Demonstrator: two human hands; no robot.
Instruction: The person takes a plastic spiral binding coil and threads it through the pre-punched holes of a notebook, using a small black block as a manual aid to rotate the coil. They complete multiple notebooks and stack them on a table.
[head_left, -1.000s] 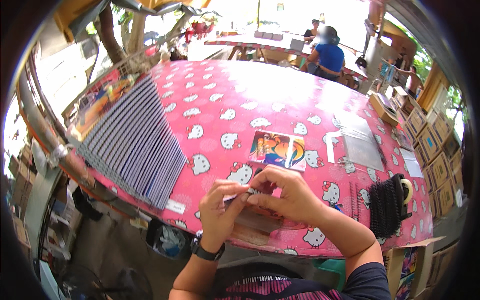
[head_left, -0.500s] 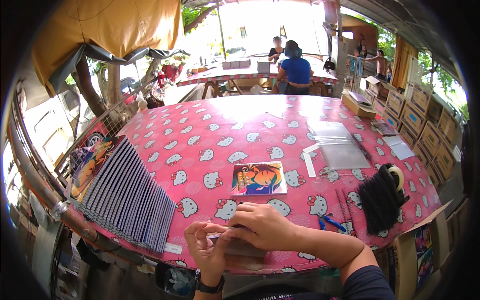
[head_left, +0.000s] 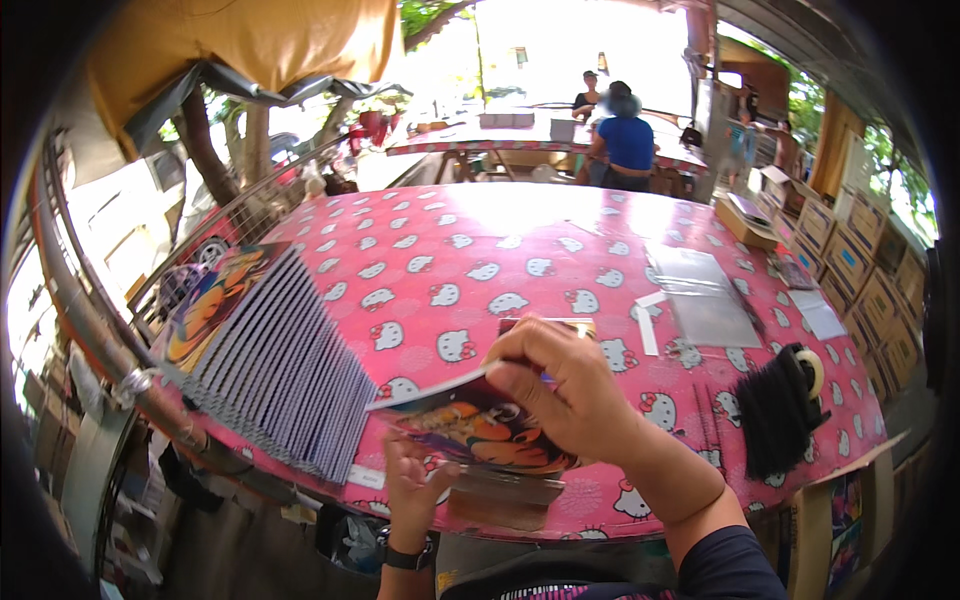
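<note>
My right hand (head_left: 560, 390) grips a thin booklet (head_left: 470, 420) with a colourful illustrated cover, its thumb on the near side. The booklet is raised and tilted above the near table edge. Below its left corner, my left hand (head_left: 415, 480) has its fingers and thumb apart; whether it touches the booklet I cannot tell. A dark watch (head_left: 405, 550) is on the left wrist. Under the booklet, a brown block (head_left: 505, 500) sits at the table's edge. Another booklet (head_left: 580, 327) lies behind my right hand, mostly hidden. To the left stands a tall stack of spiral-bound booklets (head_left: 280, 370).
A pink patterned cover spreads over the table (head_left: 480, 240). On the right are clear plastic sleeves (head_left: 705, 300), a white strip (head_left: 648, 325), black binding coils (head_left: 775, 430) and a tape roll (head_left: 808, 370). Cardboard boxes (head_left: 850, 260) are stacked beyond. People sit at a far table (head_left: 440, 140).
The hands have drawn apart, and the right has risen with the booklet, whose cover now shows. The left has opened. The whole view has shifted. The blue pliers are no longer visible.
</note>
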